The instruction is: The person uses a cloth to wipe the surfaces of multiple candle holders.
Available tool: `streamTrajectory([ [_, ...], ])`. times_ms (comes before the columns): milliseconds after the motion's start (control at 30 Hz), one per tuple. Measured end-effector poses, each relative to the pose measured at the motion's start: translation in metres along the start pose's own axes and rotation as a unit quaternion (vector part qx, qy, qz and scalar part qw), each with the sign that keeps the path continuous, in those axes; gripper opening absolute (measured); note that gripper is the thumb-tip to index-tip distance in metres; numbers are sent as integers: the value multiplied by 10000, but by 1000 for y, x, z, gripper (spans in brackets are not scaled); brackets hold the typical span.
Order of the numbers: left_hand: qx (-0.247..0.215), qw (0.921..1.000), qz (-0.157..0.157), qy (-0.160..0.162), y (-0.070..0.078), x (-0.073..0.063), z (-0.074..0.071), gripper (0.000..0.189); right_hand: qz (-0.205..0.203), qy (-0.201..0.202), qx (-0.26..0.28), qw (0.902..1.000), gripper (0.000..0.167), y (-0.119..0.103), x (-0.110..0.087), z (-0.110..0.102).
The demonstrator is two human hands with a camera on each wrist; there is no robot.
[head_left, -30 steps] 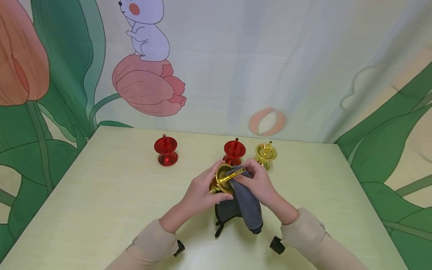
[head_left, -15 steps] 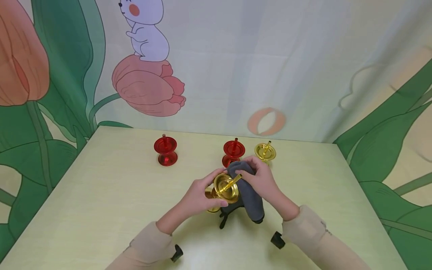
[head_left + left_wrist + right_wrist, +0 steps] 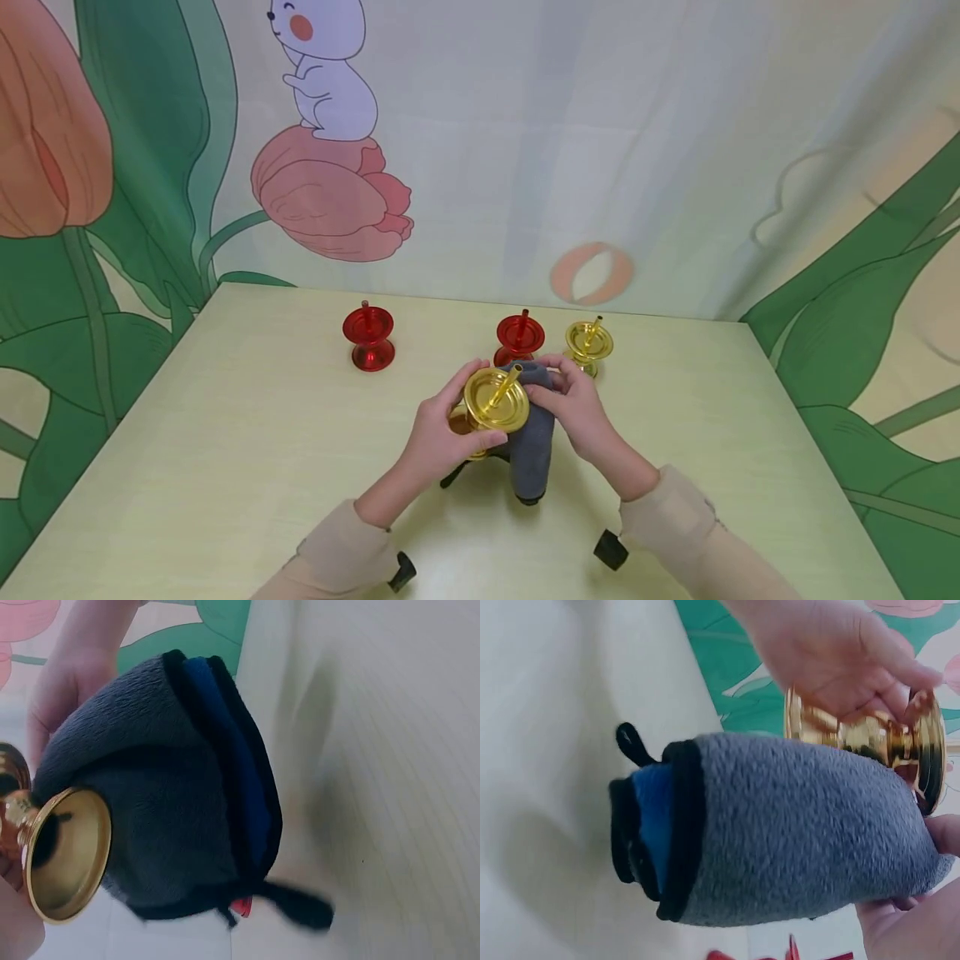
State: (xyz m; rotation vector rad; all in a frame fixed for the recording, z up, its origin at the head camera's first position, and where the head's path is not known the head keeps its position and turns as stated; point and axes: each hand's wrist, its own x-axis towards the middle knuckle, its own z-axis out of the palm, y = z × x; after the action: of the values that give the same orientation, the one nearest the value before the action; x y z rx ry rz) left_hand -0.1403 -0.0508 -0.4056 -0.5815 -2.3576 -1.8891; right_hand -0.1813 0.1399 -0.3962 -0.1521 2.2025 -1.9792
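Note:
A shiny gold candle holder (image 3: 495, 402) with a wide dish, a central spike and a flared foot (image 3: 71, 855) is gripped by my left hand (image 3: 442, 437) around its side, tilted above the table. My right hand (image 3: 577, 408) pinches a folded grey cloth (image 3: 531, 454) right beside the dish. In the right wrist view the cloth (image 3: 802, 832) hangs over part of the holder's waist; its black edging and blue inner side show. A black hanging loop (image 3: 300, 904) dangles from the cloth in the left wrist view.
Toward the back of the pale table (image 3: 225, 433) stand a red candle holder (image 3: 369, 333) at left, another red one (image 3: 520, 335) near the middle, and a gold one (image 3: 589, 343) just right of it. A printed curtain (image 3: 480, 150) hangs behind the table.
The gold holder's dish has turned more upward and its spike now points up. The cloth has shifted left and hangs lower beside the dish, with the right hand still pinching it.

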Motion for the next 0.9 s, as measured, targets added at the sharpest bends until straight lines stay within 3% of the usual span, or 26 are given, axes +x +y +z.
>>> streamTrajectory([
  [100,27,9995,-52,312,-9,1,3,81,227,-310,725,9966,36,-2,-5,2],
  [267,92,9974,-112,712,-9,1,6,81,404,-798,1751,9805,29,-3,-11,4],
  [533,206,9912,88,1308,-7,2,8,80,420,-1269,2176,9668,25,-3,-16,8],
  [700,121,9924,143,1213,-6,2,8,80,417,-1138,2252,9667,26,-5,-17,11],
  [900,-348,9972,40,656,-4,2,3,77,474,-946,2215,9694,26,-5,-17,11],
])
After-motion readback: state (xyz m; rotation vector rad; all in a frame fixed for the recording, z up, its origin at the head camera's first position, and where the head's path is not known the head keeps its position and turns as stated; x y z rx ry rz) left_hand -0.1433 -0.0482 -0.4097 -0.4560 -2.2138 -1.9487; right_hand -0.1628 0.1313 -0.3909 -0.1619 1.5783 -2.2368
